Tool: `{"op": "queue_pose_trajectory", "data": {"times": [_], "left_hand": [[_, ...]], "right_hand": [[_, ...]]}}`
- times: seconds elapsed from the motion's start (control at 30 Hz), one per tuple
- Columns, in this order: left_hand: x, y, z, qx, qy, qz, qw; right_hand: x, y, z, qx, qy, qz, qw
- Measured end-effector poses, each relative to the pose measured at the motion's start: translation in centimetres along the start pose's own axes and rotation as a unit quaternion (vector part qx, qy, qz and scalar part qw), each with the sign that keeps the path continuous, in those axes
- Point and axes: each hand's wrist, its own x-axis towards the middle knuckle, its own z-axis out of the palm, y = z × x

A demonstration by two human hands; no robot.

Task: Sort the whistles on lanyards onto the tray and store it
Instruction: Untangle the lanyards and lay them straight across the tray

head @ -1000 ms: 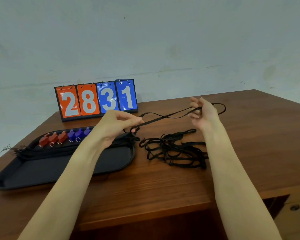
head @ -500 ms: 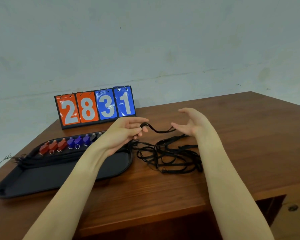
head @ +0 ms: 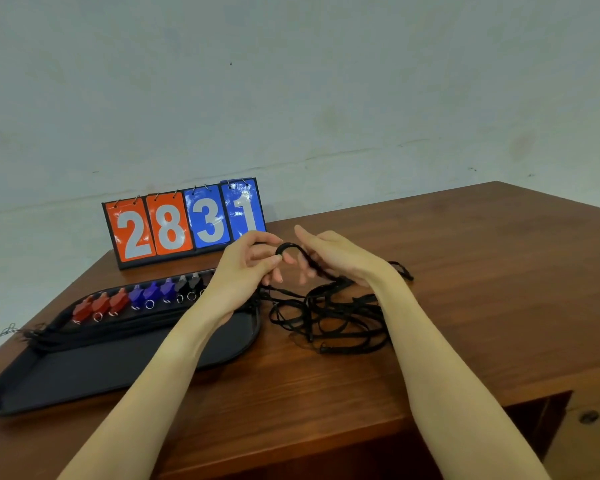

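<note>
A black tray (head: 94, 372) lies on the left of the wooden table. Along its far rim stands a row of whistles: red ones (head: 99, 303), blue ones (head: 151, 292) and black ones (head: 189, 285), their black cords bundled across the tray. A tangle of black lanyards (head: 329, 317) lies on the table just right of the tray. My left hand (head: 246, 268) pinches a looped black lanyard (head: 288, 247) above the tray's right end. My right hand (head: 336, 258) is beside it with its fingers around the same cord.
A flip scoreboard (head: 184, 223) reading 28 31 stands at the back against the pale wall. The table's front edge (head: 291, 445) runs close to me, with a dark opening and a drawer knob (head: 588, 417) at the lower right.
My hands have come together; the lanyard that was stretched between them a second ago is now gathered into a small loop. The view has tilted slightly upward.
</note>
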Motion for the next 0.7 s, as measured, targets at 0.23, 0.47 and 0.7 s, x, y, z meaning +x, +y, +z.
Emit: {"op": "queue_pose_trajectory", "data": {"times": [0.23, 0.47, 0.7], "left_hand": [[-0.8, -0.6, 0.8, 0.064, -0.144, -0.036, 0.987], [-0.7, -0.4, 1.2, 0.092, -0.002, -0.001, 0.996], [-0.9, 0.6, 1.2, -0.188, 0.065, -0.083, 0.976]], "right_hand": [[0.0, 0.2, -1.4, 0.197, 0.09, -0.073, 0.973], [-0.2, 0.4, -1.6, 0.163, 0.033, -0.082, 0.983], [-0.4, 0.1, -1.2, 0.125, -0.023, -0.099, 0.987]]}}
